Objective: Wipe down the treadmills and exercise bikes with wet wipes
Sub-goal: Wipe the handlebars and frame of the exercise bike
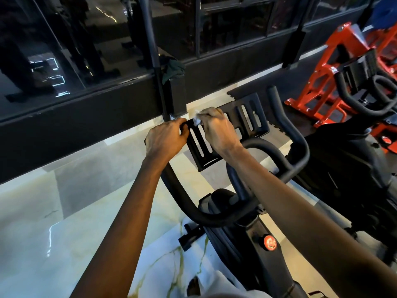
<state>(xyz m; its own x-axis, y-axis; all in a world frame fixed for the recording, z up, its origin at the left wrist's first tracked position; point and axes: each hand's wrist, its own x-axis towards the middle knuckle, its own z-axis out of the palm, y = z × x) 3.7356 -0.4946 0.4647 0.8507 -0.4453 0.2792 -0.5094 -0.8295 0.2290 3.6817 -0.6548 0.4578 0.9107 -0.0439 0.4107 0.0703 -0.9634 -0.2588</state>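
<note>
A black exercise bike [240, 229] stands in front of me, with curved handlebars [285, 134] and a slotted black tray [247, 119] at its head. My left hand [165, 139] grips the tray's left end, fingers curled over its edge. My right hand [217, 130] pinches a crumpled white wet wipe [196, 120] and presses it on the tray's upper left part. Most of the wipe is hidden under my fingers.
A second black bike [352, 151] stands to the right, with a red metal frame [328, 67] behind it. A dark glass wall [86, 50] with a black sill runs across the back. A dark cloth [173, 69] lies on the sill. The floor is glossy marble [64, 211].
</note>
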